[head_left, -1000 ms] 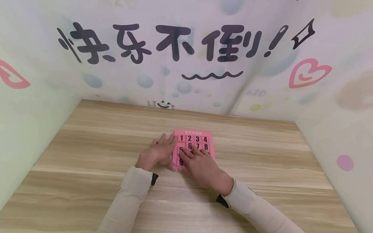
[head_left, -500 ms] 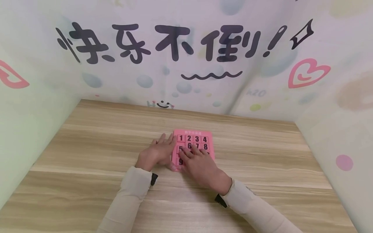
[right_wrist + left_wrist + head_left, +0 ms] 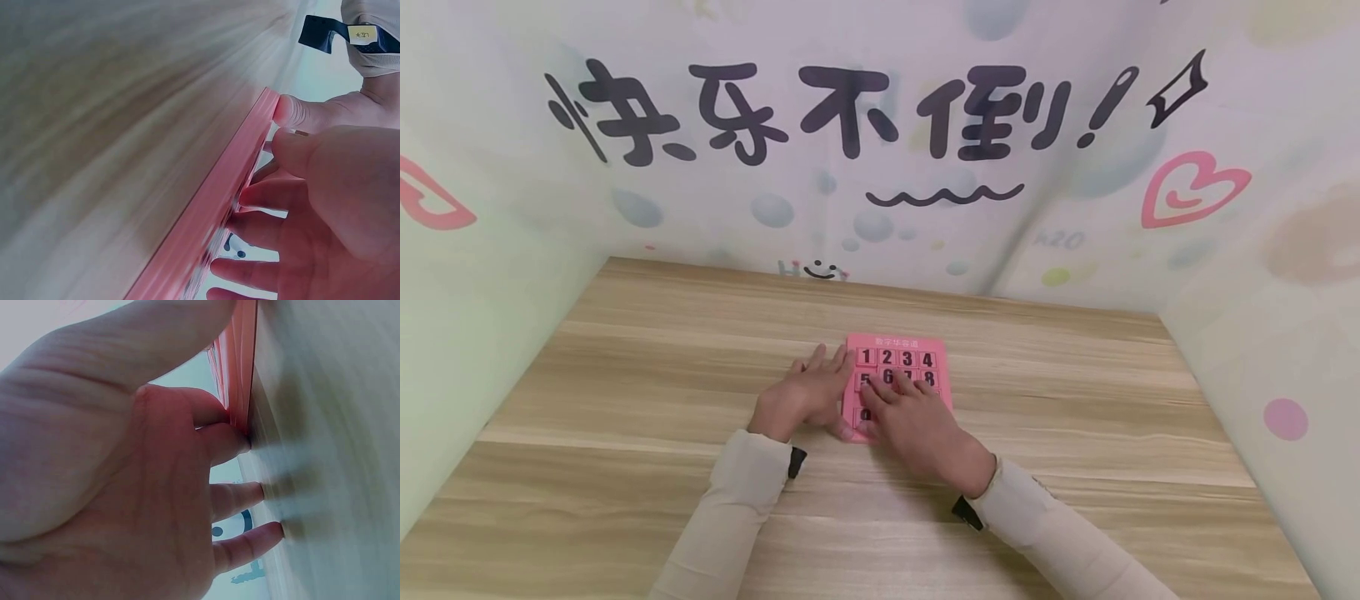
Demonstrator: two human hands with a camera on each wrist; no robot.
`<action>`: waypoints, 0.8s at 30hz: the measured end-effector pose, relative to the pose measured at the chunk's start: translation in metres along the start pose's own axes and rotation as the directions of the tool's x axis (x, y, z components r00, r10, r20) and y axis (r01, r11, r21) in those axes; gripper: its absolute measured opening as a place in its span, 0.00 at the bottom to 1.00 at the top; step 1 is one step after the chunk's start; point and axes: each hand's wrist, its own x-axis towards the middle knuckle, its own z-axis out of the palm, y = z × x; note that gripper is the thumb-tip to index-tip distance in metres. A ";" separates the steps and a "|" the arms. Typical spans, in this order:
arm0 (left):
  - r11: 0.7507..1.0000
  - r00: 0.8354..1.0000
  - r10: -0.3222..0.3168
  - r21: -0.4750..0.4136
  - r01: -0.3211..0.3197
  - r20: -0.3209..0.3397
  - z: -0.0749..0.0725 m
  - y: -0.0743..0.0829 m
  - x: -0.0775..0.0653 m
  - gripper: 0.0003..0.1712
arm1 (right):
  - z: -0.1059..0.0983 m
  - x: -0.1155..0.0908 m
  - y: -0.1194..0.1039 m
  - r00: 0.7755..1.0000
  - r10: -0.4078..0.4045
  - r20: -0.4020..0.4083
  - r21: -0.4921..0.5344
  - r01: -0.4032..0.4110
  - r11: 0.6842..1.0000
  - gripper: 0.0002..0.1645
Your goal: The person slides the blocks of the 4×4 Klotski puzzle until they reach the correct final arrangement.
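A pink number sliding puzzle [image 3: 897, 342] lies flat on the table in the head view, its black-numbered tiles in rows. The left hand [image 3: 811, 392] rests along its left side with fingers spread and fairly straight. Its thumb [image 3: 285, 111] presses the near left corner in the right wrist view. Over the lower tiles lies the right hand [image 3: 917, 429], its fingertips touching them near the 5 tile [image 3: 865, 380]. Several lower tiles are hidden under this hand. In the left wrist view the puzzle's edge [image 3: 245, 362] meets the left fingers.
The puzzle stands on a wood-grain table [image 3: 625, 350]. A white printed backdrop [image 3: 820, 208] rises behind it, with pale panels on both sides. Both sleeves are beige, with a black strap [image 3: 967, 513] at the right wrist.
The 5 tile has slid a little toward the far side, closer to the 1 tile. The right fingers shifted slightly and cover more of the 9 tile. The left hand stays in place.
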 end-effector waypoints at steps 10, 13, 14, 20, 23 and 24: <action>1.000 1.000 0.000 0.006 0.000 0.006 -0.001 0.000 0.000 0.70 | 0.000 0.002 0.002 1.000 -0.001 -0.011 -0.011 0.001 1.000 0.35; 1.000 1.000 0.001 0.009 -0.001 0.010 -0.001 0.000 0.000 0.69 | 0.001 0.003 0.002 1.000 0.010 -0.012 0.008 -0.010 1.000 0.35; 1.000 1.000 0.000 0.010 0.000 0.013 -0.001 0.000 -0.001 0.69 | 0.001 0.004 0.002 1.000 0.013 -0.013 0.012 -0.013 1.000 0.35; 1.000 1.000 0.001 0.015 -0.001 0.011 -0.001 0.000 -0.001 0.69 | 0.002 0.006 0.003 0.999 0.009 -0.036 -0.017 -0.009 1.000 0.35; 1.000 1.000 0.004 0.015 -0.004 0.006 -0.001 0.000 0.000 0.69 | 0.002 0.007 0.003 0.999 0.006 -0.045 -0.029 -0.007 1.000 0.35; 1.000 1.000 0.004 0.016 -0.004 0.005 -0.001 0.000 0.000 0.69 | 0.001 0.007 0.003 0.999 0.006 -0.045 -0.027 -0.008 1.000 0.35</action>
